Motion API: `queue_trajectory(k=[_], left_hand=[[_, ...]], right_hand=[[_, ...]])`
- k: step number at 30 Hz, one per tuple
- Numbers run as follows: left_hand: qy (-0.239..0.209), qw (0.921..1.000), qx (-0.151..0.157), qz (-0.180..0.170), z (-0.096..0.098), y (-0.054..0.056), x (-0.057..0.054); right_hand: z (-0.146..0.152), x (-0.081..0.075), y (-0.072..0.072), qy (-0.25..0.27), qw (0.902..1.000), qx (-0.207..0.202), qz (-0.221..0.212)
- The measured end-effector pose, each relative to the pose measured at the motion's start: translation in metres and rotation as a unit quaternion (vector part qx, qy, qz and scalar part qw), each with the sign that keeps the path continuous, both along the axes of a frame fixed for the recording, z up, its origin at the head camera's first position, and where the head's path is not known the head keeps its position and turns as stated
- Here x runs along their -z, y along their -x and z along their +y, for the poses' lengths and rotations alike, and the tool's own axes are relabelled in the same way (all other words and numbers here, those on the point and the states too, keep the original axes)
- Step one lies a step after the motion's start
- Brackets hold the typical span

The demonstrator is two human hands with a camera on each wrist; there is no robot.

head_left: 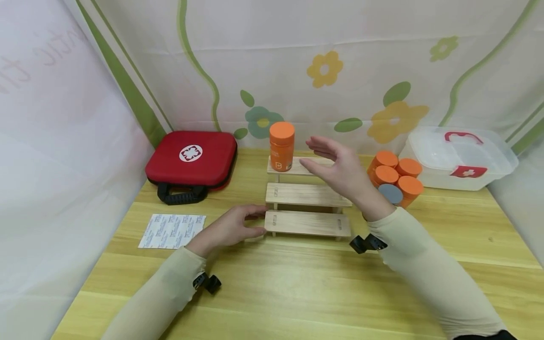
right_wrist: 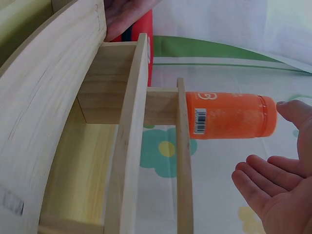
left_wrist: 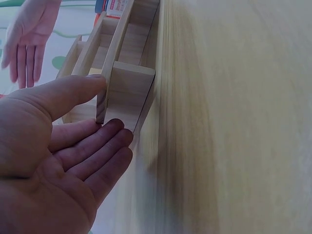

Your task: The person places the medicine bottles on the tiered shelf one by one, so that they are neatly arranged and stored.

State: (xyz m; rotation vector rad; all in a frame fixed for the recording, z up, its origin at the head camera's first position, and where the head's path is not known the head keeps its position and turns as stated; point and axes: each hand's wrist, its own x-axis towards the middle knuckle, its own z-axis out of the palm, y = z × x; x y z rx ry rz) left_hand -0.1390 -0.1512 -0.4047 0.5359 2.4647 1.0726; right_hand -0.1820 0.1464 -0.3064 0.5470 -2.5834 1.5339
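An orange bottle (head_left: 282, 147) with an orange cap stands upright at the left end of the top step of a three-step wooden rack (head_left: 308, 223). My right hand (head_left: 340, 167) is held to the right of the bottle, fingers extended and thumb apart, with nothing in it. In the right wrist view, its thumb tip overlaps the edge of the bottle's cap (right_wrist: 269, 116). My left hand (head_left: 231, 225) is at the left end of the lowest step, its thumb and fairly straight fingers touching that end (left_wrist: 127, 90).
Several orange-capped bottles (head_left: 410, 186) and one with a grey top (head_left: 390, 193) stand right of the rack. Behind them sits a clear lidded first-aid box (head_left: 463, 158). On the left lie a red first-aid case (head_left: 191, 158) and a printed white sheet (head_left: 172, 231).
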Motion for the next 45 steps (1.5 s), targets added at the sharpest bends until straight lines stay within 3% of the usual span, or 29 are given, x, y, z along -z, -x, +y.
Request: queue_trajectory(k=[13, 18, 25, 34, 40, 45], left_hand=[[0.008, 1.0000, -0.001, 0.006, -0.002, 0.001, 0.000], [0.006, 1.0000, -0.005, 0.002, -0.003, 0.001, 0.001], [0.008, 1.0000, -0.003, 0.001, -0.003, -0.001, -0.001], [0.010, 0.9999, 0.000, 0.006, -0.004, 0.000, 0.000], [0.007, 0.9999, 0.005, 0.006, -0.002, 0.000, 0.001], [0.004, 0.9999, 0.008, 0.007, 0.000, 0.000, 0.000]], right_hand=[[0.043, -0.007, -0.027, -0.017, 0.9978, 0.045, 0.046], [0.059, -0.005, -0.035, -0.020, 0.9948, 0.052, 0.085], [0.080, 0.001, -0.046, -0.011, 0.9923, 0.063, 0.106], [0.103, 0.009, -0.063, 0.004, 0.9913, 0.082, 0.104], [0.117, 0.015, -0.075, -0.011, 0.9881, 0.106, 0.110], [0.129, 0.022, -0.083, -0.029, 0.9861, 0.135, 0.092]])
